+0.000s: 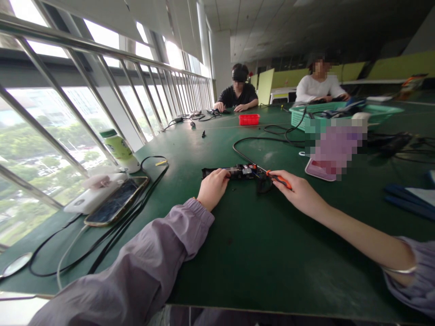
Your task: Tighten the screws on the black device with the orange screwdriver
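My left hand (214, 186) is closed around the left part of a black corded device (242, 172) lying on the green table (251, 253). Its casing is open, with small parts and wires showing on the right. In my right hand (299, 189) is a screwdriver (282, 182) with an orange and black handle. The shaft points left into the device's exposed end; whether the tip sits in a screw is too small to tell. A black cable (235, 144) loops away behind the device.
On the left are a phone (117, 201), a white power bank (91, 199), a black strap (136, 208) and a green-capped bottle (120, 151). A red box (249, 119), a green basket (380, 118) and a pink phone (321, 170) lie beyond. Two people sit across the table.
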`<state>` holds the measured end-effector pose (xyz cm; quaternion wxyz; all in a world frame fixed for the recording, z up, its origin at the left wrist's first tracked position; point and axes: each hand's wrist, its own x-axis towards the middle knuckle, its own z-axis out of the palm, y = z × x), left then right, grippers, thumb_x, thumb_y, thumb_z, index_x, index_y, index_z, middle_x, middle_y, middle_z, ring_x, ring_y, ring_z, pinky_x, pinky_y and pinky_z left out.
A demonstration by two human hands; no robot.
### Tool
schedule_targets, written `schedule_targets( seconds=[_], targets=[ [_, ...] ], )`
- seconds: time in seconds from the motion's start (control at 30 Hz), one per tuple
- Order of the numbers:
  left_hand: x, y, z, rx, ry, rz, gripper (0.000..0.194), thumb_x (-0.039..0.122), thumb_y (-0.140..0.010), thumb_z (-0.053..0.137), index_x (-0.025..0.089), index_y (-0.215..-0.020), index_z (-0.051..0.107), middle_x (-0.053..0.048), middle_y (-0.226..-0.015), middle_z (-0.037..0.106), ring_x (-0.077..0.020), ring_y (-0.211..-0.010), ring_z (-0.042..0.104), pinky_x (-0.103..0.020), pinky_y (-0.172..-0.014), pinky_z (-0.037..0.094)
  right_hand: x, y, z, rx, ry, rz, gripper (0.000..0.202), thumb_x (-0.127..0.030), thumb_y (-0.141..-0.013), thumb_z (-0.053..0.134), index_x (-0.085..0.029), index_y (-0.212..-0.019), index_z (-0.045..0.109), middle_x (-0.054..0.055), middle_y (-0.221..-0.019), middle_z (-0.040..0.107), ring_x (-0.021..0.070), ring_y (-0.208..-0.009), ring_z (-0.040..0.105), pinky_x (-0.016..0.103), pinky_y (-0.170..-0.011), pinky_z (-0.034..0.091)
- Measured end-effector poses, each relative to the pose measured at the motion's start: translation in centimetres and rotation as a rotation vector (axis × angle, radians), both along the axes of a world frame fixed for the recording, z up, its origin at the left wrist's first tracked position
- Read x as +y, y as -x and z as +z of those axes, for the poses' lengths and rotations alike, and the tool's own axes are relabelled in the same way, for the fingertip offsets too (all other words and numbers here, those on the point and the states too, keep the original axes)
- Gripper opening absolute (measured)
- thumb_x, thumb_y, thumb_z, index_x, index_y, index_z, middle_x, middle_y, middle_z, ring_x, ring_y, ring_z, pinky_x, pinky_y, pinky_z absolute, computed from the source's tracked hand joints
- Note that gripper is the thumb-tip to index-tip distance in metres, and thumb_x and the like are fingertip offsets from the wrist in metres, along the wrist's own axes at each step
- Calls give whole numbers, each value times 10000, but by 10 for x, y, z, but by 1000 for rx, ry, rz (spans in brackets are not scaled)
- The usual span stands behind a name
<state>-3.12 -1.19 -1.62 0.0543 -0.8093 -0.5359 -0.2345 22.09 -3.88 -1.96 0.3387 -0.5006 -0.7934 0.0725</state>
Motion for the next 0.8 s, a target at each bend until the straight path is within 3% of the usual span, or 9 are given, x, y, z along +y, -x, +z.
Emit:
schedule_targets(
  seconds=[0.17,0.33,0.57,0.67,0.8],
  targets=[
    [4,3,1,10,14,42,150,163,-833,466,204,-916,584,-24,-961,643,-159,-859,612,-270,-725,486,-12,6,11,-42,77,-20,377,-418,-872,448,-186,-1142,571,20,-673,662,156,-522,596,255,-508,444],
    [12,13,2,-124,-1,119,117,153,-797,502,202,-848,596,-17,-878,661,-167,-809,622,-286,-713,494,-21,11,11,-67,82,-16,355,-430,-813,533,-211,-1074,633,28,-769,691,148,-559,610,240,-518,441],
    [17,-5,-1,-634,-95,-144,57,221,-782,565,184,-796,606,8,-779,675,-115,-707,630,-243,-705,516,-26,16,12,-42,97,25,336,-402,-775,560,-218,-1035,668,-11,-652,647,121,-515,567,225,-504,423],
    [19,-17,-5,-659,-82,-194,39,210,-775,578,184,-778,608,13,-775,676,-111,-707,629,-239,-702,515,-26,16,12,-45,88,36,327,-386,-777,555,-218,-1034,667,-6,-707,665,124,-559,585,231,-547,443],
    [21,-22,-5,-576,-103,-161,29,180,-777,580,190,-778,608,10,-780,669,-120,-728,614,-253,-716,504,-25,15,12,-64,72,46,318,-379,-780,549,-220,-1030,665,-4,-707,669,131,-570,591,236,-548,443]
  ],
)
